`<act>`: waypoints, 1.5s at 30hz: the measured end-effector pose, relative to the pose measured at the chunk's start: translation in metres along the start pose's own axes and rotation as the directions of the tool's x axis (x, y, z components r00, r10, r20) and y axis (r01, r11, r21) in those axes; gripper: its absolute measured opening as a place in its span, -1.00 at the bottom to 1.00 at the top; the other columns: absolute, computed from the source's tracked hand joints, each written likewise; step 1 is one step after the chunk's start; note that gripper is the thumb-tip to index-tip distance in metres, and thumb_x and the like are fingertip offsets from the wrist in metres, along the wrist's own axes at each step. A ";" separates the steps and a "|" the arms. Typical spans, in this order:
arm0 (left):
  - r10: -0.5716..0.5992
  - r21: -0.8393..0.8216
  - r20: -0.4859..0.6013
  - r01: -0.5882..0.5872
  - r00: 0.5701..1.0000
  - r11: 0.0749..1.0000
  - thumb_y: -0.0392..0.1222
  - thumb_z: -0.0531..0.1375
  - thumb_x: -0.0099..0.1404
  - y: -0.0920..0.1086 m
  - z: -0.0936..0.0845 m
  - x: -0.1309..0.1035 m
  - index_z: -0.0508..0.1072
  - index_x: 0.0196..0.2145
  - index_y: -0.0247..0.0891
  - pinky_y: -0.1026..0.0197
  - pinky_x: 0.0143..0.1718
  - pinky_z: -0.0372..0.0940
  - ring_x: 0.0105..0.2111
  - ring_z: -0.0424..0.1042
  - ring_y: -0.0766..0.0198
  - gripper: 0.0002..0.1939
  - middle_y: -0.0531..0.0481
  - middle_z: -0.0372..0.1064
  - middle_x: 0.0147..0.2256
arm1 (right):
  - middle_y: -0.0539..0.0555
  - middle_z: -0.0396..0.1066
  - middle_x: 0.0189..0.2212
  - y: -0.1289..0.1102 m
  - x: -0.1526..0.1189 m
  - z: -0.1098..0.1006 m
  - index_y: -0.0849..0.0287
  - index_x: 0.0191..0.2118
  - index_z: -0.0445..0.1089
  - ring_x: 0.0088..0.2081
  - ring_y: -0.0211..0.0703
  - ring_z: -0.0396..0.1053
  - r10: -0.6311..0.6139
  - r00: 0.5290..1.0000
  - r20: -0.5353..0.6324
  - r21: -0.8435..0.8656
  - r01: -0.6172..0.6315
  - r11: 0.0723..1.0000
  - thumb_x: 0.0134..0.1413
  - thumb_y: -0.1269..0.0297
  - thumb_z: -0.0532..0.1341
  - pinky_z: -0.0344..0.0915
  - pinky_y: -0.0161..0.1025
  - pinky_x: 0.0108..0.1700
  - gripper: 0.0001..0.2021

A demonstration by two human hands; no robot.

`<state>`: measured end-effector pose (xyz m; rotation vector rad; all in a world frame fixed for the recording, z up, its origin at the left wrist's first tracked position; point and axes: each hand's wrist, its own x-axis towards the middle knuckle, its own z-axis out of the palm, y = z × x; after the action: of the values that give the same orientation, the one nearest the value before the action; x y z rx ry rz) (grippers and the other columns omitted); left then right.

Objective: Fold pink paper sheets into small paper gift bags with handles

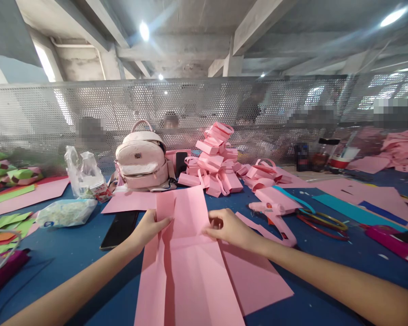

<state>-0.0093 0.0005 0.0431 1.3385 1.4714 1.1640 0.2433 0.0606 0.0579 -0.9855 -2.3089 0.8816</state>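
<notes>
A long pink sheet of craft paper (pixel 193 271) stretches away from me, creased lengthwise and across, its far end raised off the table. My left hand (pixel 152 226) pinches its left edge, thumb on top of the folded strip. On the opposite edge, my right hand (pixel 228 226) has thumb and fingers closed on the paper near the cross crease. More pink sheets (pixel 258 285) lie flat underneath to the right. Just beyond my right hand rests a pink hot glue gun (pixel 275 219). A black phone (pixel 119 230) lies beside my left wrist.
Behind the sheet stand a pale pink backpack (pixel 141 160) and a pile of folded pink paper baskets (pixel 217 163). Plastic bags (pixel 68 213) sit left. Magenta glue guns (pixel 394 240) lie at both sides. A perforated metal screen (pixel 197 104) closes off the blue table's far edge.
</notes>
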 end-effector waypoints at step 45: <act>-0.174 -0.396 -0.046 0.142 0.984 0.907 0.08 0.34 0.23 -0.033 0.020 0.003 0.43 0.13 -0.25 0.04 0.02 0.43 0.10 0.42 -0.15 -0.41 -0.18 0.48 0.07 | -0.05 0.10 -0.49 0.044 0.005 -0.002 0.13 -0.48 0.15 -0.43 -0.22 0.10 0.125 0.978 0.169 0.393 -0.183 0.901 0.15 -0.20 0.16 0.04 -0.27 -0.39 -0.52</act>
<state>0.0017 0.0047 0.0067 0.8908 1.2874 1.3332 0.2615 0.0891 0.0288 -0.9517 -2.0475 1.4703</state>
